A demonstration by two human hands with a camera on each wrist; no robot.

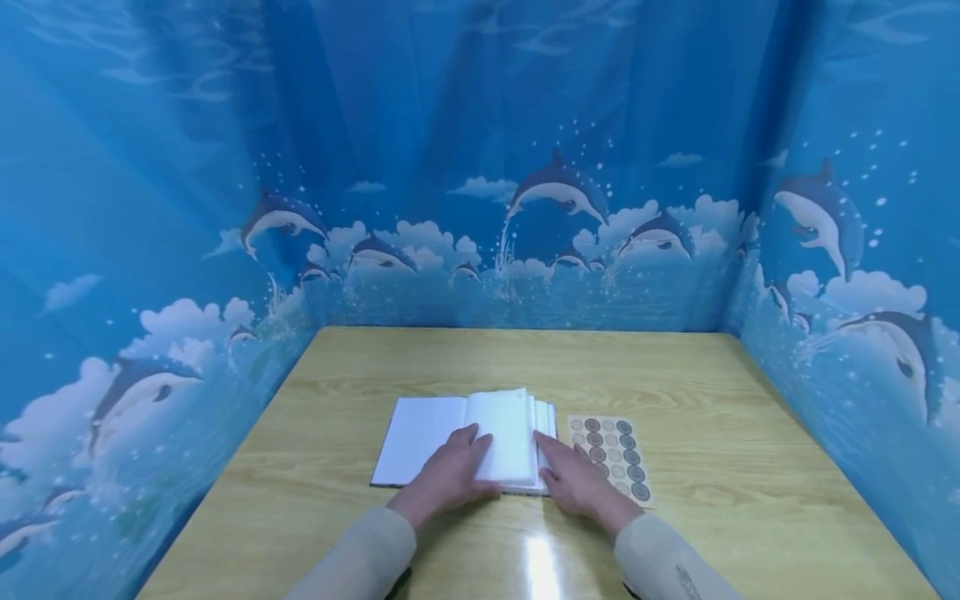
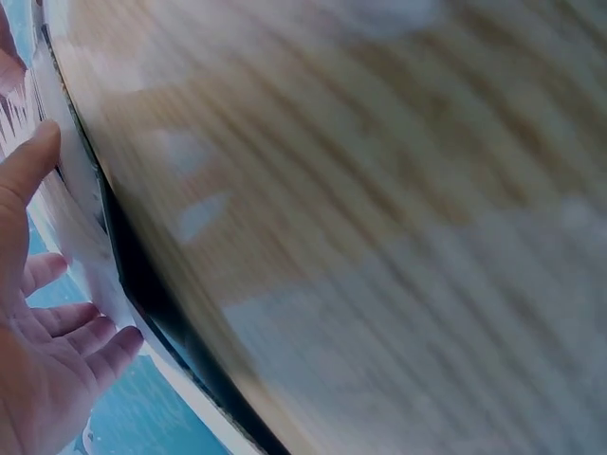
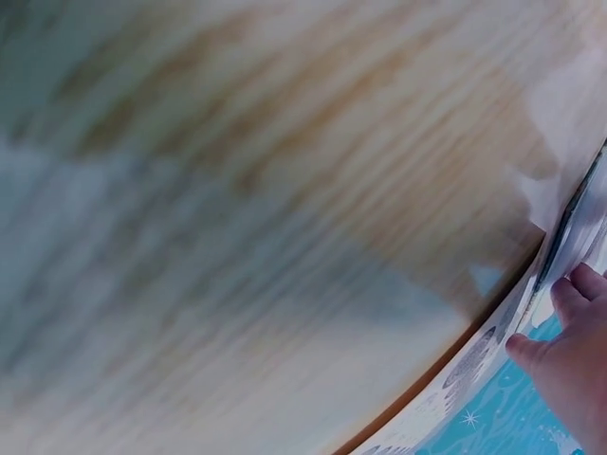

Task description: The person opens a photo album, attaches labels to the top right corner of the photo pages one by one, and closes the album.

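An open notebook with blank white pages lies on the table, several pages on its right side standing slightly fanned. My left hand rests on it near the middle fold, fingers spread over the pages. In the left wrist view, the thumb of that left hand lies by the book's near edge, apart from the other fingers. At the right edge of the pages, the fingertips of my right hand touch the notebook. The right wrist view shows the right hand with its thumb held away from the fingers.
Just right of the notebook lies a sheet of round stickers in brown and grey tones, partly under my right hand. The wooden table is bordered by blue dolphin-print curtains at the back and both sides.
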